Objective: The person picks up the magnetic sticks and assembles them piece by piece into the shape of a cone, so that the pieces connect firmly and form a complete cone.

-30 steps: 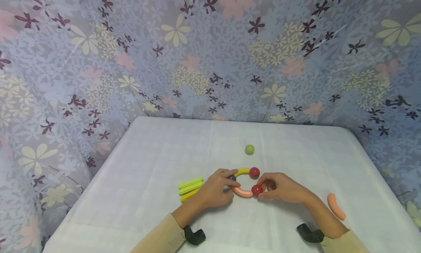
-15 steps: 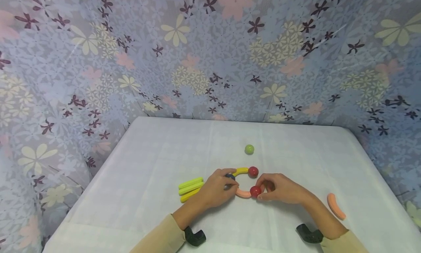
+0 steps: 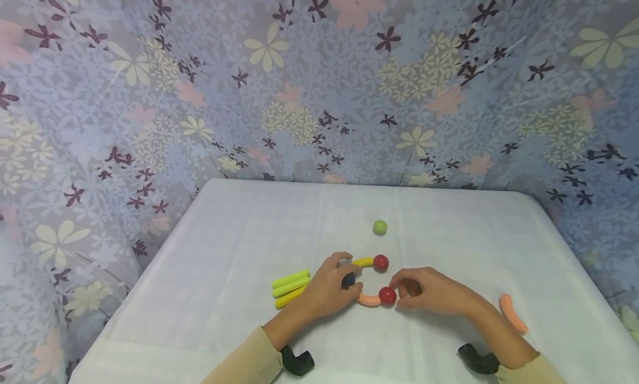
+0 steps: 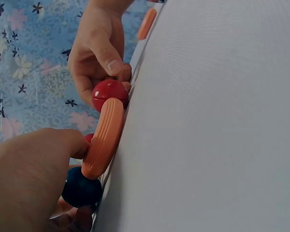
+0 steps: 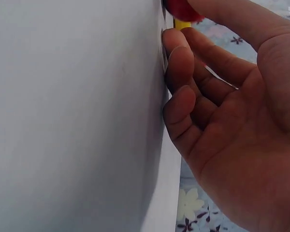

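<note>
My left hand (image 3: 330, 287) grips a dark blue ball (image 4: 82, 187) between its thumb and fingers. The thumb lies against a curved orange rod (image 4: 105, 137) whose near end meets that ball. At the rod's other end sits a red ball (image 3: 387, 296). A curved yellow rod (image 3: 363, 262) reaches out from behind the left fingers to a second red ball (image 3: 381, 263); its inner end is hidden. My right hand (image 3: 431, 289) is beside the nearer red ball, thumb and fingers loosely bent and slightly apart from it in the head view.
On the white table (image 3: 239, 228) a green ball (image 3: 380, 227) lies farther back. Several yellow-green and yellow rods (image 3: 291, 287) lie left of the left hand. Another curved orange rod (image 3: 513, 314) rests at the right. A floral cloth (image 3: 309, 84) hangs behind.
The two red balls now stand farther apart, the nearer one shifted toward the front. My right fingers have come away from it slightly. The left fingers have spread a little around the blue ball.
</note>
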`<state>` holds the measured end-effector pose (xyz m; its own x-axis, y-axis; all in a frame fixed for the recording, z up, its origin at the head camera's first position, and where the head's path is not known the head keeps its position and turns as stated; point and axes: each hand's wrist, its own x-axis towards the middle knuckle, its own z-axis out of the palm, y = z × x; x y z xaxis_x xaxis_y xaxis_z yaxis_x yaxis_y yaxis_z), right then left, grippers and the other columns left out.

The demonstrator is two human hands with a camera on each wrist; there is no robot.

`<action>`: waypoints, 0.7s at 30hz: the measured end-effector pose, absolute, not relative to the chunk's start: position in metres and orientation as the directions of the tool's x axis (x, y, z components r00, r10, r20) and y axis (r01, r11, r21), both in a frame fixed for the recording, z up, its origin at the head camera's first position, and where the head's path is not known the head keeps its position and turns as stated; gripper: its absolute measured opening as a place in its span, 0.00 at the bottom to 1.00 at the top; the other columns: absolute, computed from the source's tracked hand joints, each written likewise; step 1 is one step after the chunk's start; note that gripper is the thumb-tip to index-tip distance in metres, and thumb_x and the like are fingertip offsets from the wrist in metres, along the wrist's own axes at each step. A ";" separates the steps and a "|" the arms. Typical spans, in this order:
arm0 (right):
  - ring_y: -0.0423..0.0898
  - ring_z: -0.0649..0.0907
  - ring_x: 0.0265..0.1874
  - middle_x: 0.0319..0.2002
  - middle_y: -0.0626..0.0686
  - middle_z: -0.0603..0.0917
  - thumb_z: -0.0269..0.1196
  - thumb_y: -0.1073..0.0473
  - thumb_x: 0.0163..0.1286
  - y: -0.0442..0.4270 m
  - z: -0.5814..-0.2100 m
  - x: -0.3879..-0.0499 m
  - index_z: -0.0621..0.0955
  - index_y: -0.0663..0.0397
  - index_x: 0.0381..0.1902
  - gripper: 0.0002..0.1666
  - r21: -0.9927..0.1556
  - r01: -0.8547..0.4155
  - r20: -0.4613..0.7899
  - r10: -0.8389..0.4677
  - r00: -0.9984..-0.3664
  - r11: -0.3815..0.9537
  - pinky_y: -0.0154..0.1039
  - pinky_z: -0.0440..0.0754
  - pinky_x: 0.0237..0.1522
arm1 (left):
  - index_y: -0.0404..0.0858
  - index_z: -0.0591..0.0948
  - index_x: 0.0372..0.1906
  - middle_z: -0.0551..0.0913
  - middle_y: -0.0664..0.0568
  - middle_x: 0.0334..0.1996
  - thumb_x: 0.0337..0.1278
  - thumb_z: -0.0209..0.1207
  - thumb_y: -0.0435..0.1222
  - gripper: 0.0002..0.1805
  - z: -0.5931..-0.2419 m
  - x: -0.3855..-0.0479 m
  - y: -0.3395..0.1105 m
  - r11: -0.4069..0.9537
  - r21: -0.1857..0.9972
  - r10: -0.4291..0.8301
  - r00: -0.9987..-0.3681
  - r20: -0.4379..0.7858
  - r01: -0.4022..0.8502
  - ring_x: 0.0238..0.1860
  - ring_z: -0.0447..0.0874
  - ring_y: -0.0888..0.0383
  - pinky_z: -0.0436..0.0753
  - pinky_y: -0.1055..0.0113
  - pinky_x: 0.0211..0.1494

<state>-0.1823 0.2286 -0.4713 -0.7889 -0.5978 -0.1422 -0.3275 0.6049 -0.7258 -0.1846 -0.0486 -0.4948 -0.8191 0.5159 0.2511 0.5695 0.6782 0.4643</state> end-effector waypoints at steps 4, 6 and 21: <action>0.39 0.75 0.27 0.28 0.44 0.78 0.69 0.49 0.60 0.243 -0.472 -0.180 0.80 0.45 0.46 0.17 -0.724 -0.316 -0.130 -0.571 -0.810 0.614 0.34 0.75 0.28 | 0.48 0.82 0.54 0.69 0.51 0.61 0.61 0.58 0.49 0.19 -0.495 -0.184 -0.048 0.704 0.462 0.503 -0.838 0.210 0.539 0.57 0.70 0.56 0.72 0.63 0.60; 0.40 0.76 0.28 0.29 0.44 0.78 0.68 0.50 0.62 0.251 -0.470 -0.178 0.80 0.47 0.46 0.16 -0.724 -0.297 -0.129 -0.546 -0.828 0.622 0.34 0.75 0.30 | 0.48 0.81 0.54 0.69 0.52 0.61 0.60 0.58 0.49 0.19 -0.495 -0.184 -0.048 0.717 0.457 0.498 -0.846 0.191 0.526 0.57 0.69 0.57 0.72 0.64 0.60; 0.45 0.77 0.31 0.35 0.50 0.79 0.60 0.47 0.69 0.318 -0.454 -0.156 0.78 0.49 0.54 0.20 -0.688 -0.070 -0.216 -0.296 -0.931 0.723 0.39 0.75 0.30 | 0.46 0.79 0.59 0.68 0.53 0.63 0.58 0.58 0.51 0.25 -0.492 -0.180 -0.046 0.742 0.486 0.463 -0.877 0.126 0.462 0.60 0.66 0.57 0.73 0.63 0.60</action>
<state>-0.1558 0.3183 -0.4536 -0.9305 -0.2955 -0.2162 -0.0697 0.7225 -0.6878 -0.1804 -0.0456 -0.4924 -0.8771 0.4633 0.1265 0.4620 0.7421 0.4855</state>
